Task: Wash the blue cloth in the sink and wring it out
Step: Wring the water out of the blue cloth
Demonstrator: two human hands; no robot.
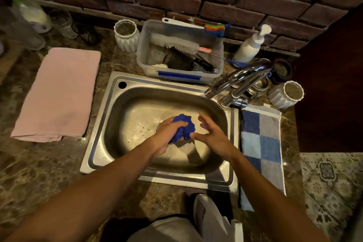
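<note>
Location of cloth: the blue cloth [183, 127] is bunched into a tight wad above the middle of the sink [110, 124], over the drain area.
Left hand: the left hand [169, 133] grips the wad, fingers curled over its top and near side.
Right hand: the right hand [211, 135] sits just to the right of the wad, fingers spread and relaxed; the thumb tip is at or touching the cloth's right edge, holding nothing.
Water: the tap [239, 78] stands at the far right of the basin; no stream is visible. Droplets lie on the basin floor to the left of the hands.
Handling, judged: the cloth looks soft and light, heavier if soaked, and compresses readily. It is not fragile and may be squeezed hard. Wet fabric may slip in a loose grasp.
Where to take hold, judged: for wringing, draw the wad out lengthwise and take one end in each fist, then twist in opposite directions over the basin.
Stage, judged: squeezing under way; two-handed twist not yet set up.
Surroundings: pink towel [57, 94] on the counter at left, checked towel [261, 143] at right, plastic tub [149, 65] of brushes at the far rim.
</note>
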